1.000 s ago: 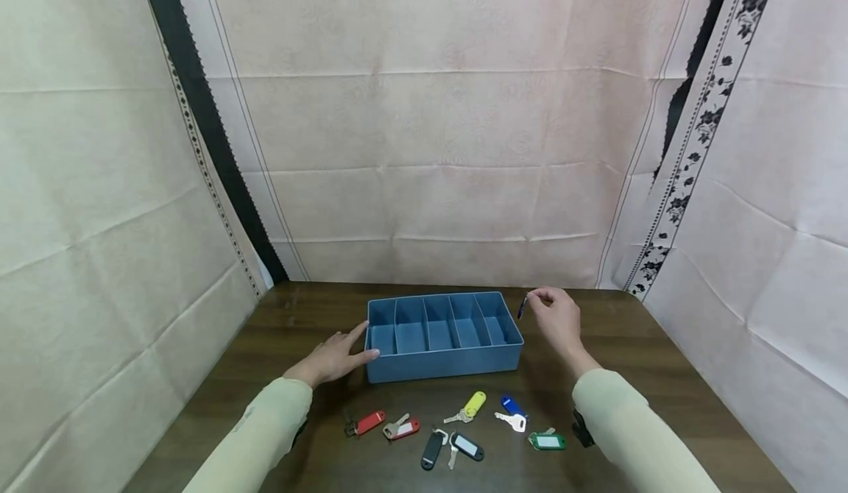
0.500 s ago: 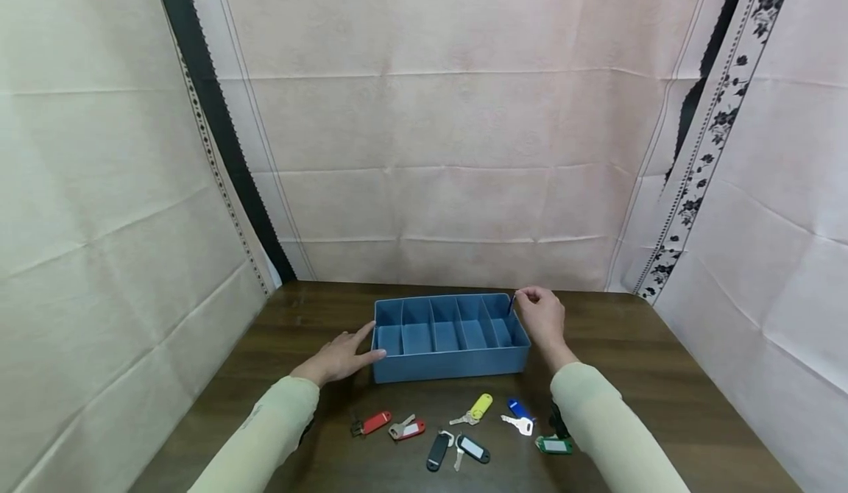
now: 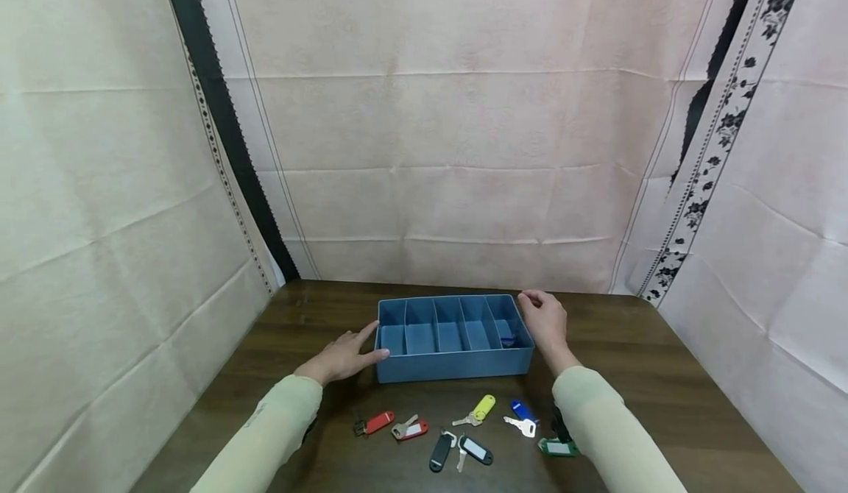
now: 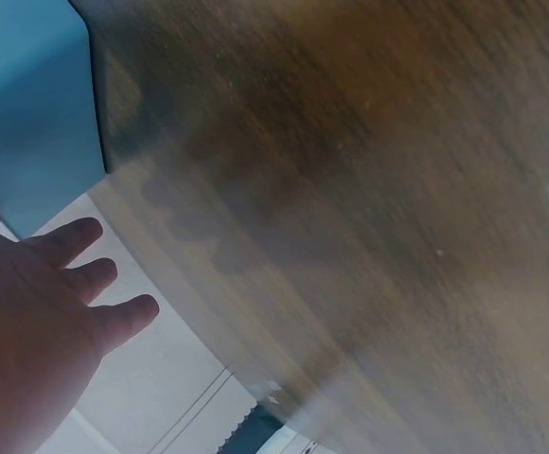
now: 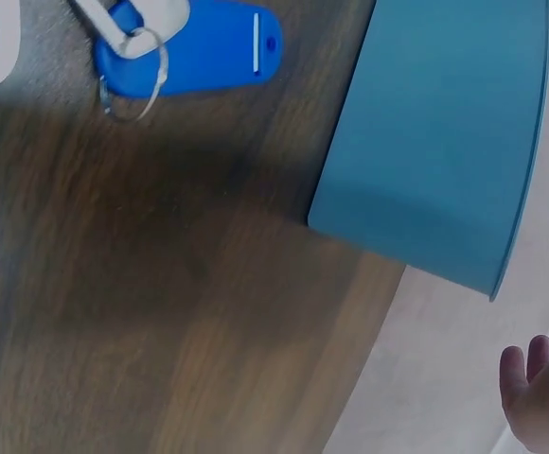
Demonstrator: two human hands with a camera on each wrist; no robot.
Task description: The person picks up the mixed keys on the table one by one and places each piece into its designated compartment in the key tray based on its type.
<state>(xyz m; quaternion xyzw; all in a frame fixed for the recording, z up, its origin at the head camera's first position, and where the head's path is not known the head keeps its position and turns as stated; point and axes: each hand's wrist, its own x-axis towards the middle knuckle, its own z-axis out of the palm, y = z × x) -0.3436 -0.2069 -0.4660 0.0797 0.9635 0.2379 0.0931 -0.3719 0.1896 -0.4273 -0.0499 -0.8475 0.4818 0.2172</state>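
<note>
Five-slot blue box [image 3: 453, 365]: left hand [image 3: 340, 357] touches left end, fingers apart; right hand [image 3: 546, 322] by far right corner, fingers' hold unclear. Blue item [image 3: 507, 342] in rightmost slot [image 3: 501, 310].

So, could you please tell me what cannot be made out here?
Head view: the dark-blue item inside the box, too small to identify.
Left wrist view: the box's interior, hidden by its wall.
Right wrist view: part of the right hand, cut off by the right edge.

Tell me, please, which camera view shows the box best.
The head view, which shows nearly the whole box with its five compartments. The left wrist view shows only an outer corner; the right wrist view, only its outside, cut off by the frame.
</note>
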